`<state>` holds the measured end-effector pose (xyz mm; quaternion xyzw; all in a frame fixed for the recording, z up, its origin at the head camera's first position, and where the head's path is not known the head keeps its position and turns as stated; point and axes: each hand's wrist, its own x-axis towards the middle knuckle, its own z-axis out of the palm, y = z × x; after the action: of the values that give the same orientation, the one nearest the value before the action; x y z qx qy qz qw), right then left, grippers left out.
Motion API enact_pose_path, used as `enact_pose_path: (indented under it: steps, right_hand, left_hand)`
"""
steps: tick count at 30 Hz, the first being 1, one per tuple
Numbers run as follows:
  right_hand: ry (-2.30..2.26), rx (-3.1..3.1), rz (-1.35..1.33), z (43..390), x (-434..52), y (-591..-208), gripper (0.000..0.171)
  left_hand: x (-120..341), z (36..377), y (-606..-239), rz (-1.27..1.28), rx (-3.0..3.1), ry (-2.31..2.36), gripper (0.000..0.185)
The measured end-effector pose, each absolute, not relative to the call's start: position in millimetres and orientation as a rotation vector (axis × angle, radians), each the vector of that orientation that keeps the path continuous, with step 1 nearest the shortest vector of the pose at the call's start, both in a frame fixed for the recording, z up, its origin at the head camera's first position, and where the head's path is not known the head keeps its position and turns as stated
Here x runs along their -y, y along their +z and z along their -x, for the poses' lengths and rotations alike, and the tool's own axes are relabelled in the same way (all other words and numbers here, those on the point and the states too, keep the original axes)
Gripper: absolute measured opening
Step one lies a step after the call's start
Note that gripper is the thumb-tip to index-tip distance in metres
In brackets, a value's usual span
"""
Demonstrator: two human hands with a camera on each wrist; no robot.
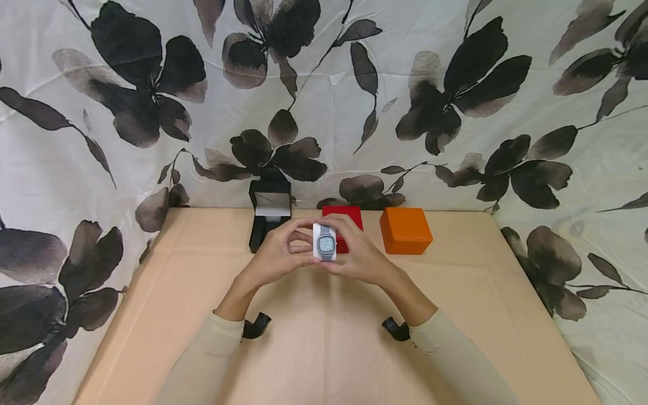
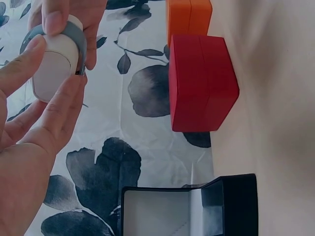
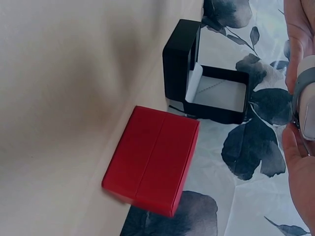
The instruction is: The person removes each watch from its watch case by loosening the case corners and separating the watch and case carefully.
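Both hands hold a grey wristwatch [image 1: 326,243] wrapped round a white cushion [image 2: 55,66] above the middle of the table. My left hand [image 1: 280,253] pinches the cushion's left side with thumb and fingers. From the other side my right hand [image 1: 354,253] grips it, fingers curled over the top. The watch face points up toward the head camera. Its grey strap [image 3: 301,90] shows at the right edge of the right wrist view. An open black box [image 1: 270,216] with a white lining stands just behind the left hand.
A shut red box [image 1: 344,216] sits behind the hands, and a shut orange box [image 1: 405,230] stands to its right. All rest on a tan table [image 1: 324,349] against a floral cloth backdrop [image 1: 354,95].
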<state>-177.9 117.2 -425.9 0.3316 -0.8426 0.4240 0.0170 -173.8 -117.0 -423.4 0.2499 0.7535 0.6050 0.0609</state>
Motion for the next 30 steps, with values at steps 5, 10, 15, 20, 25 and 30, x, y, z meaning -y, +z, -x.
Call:
enact_pose_path:
  steps: [5, 10, 15, 20, 25, 30]
  right_hand:
    - [1.289, 2.643, -1.039, 180, -118, -425, 0.091]
    - [1.264, 2.618, -1.077, 182, -119, -427, 0.089]
    - [1.214, 2.6, -1.116, 187, -120, -426, 0.082]
    - [1.203, 2.588, -1.108, 189, -121, -425, 0.082]
    - [1.187, 2.593, -1.093, 188, -122, -423, 0.082]
    - [1.164, 2.609, -1.078, 183, -122, -425, 0.084]
  left_hand:
    - [117, 176, -422, -0.76, -2.287, 1.811, 0.076]
    - [118, 177, -423, -0.741, -2.289, 1.788, 0.077]
    - [118, 179, -422, -0.748, -2.28, 1.801, 0.078]
    - [118, 180, -420, -0.761, -2.282, 1.817, 0.078]
    - [118, 180, -419, -0.763, -2.284, 1.817, 0.078]
    - [119, 178, -419, -0.736, -2.288, 1.795, 0.076]
